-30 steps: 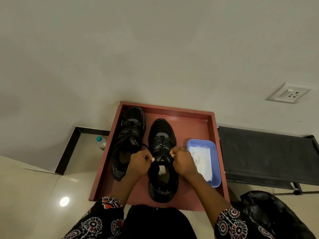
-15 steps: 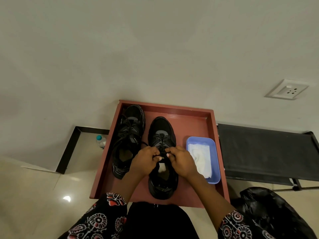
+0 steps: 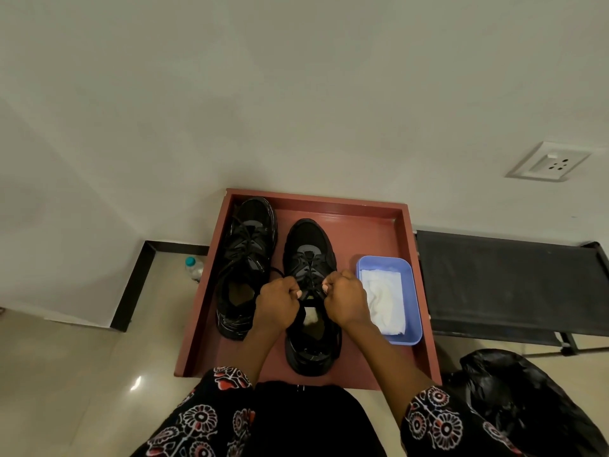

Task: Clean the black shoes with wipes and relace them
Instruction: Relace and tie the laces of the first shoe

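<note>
both hands apart again vs 0.5 s ago, each clenched on rt shoe lace; no legible branding

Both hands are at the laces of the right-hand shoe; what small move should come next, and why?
Probably draw the lace ends apart to snug them: left hand and right hand each pinch lace over the right shoe, whose top looks untied.

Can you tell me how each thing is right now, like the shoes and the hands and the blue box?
Left hand: fist shut on the lace.
Right hand: fist shut on the lace.
Right shoe: being laced, white wad inside.
Left shoe: laced, untouched.
Blue tub: open, holding white wipes.
Red tray: flat, holding everything.
</note>
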